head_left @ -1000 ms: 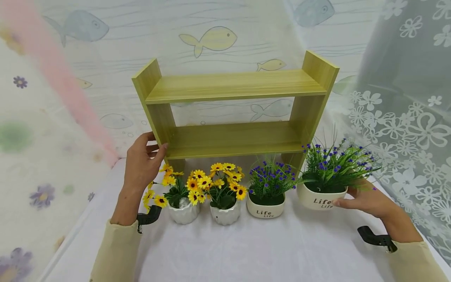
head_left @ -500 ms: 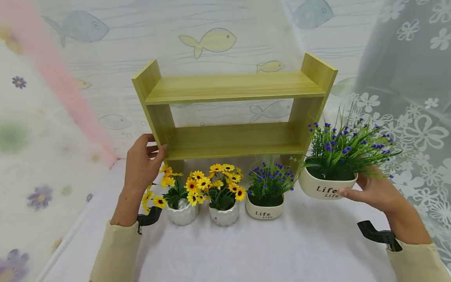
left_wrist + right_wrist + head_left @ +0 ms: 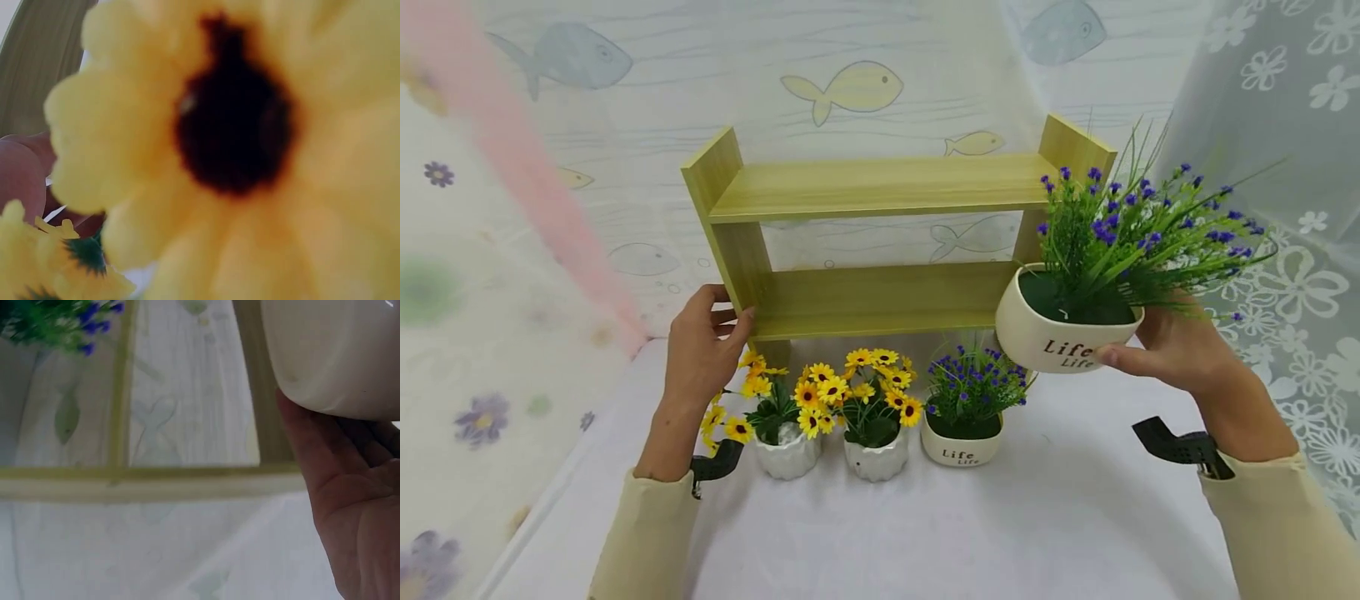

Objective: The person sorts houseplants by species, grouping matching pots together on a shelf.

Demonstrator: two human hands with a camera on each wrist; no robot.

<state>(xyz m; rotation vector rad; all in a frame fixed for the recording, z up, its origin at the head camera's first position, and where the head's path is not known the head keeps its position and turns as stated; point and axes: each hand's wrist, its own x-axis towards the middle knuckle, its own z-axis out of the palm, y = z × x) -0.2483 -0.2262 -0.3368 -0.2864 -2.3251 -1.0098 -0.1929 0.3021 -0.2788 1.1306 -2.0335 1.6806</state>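
Note:
My right hand (image 3: 1183, 346) holds a cream oval flowerpot (image 3: 1037, 329) marked "Life", planted with purple flowers and long grass. It is raised off the table, before the right end of the wooden shelf (image 3: 880, 187). The right wrist view shows fingers (image 3: 312, 444) against the lower part of the pot (image 3: 337, 356). My left hand (image 3: 700, 350) grips the shelf's left side panel, thumb in front and fingers curled behind. A yellow flower (image 3: 125, 125) fills most of the left wrist view, covering much of that hand.
Before the shelf stand two white pots of yellow flowers, the left one (image 3: 787, 454) and the middle one (image 3: 877, 458), and another "Life" pot (image 3: 961, 446) with purple flowers. A white cloth (image 3: 880, 542) covers the table. Patterned curtains (image 3: 880, 33) hang behind.
My right hand has lifted the cream flowerpot from near table height, first slightly right, then back left, up to about the lower shelf board. The left hand keeps its grip on the shelf.

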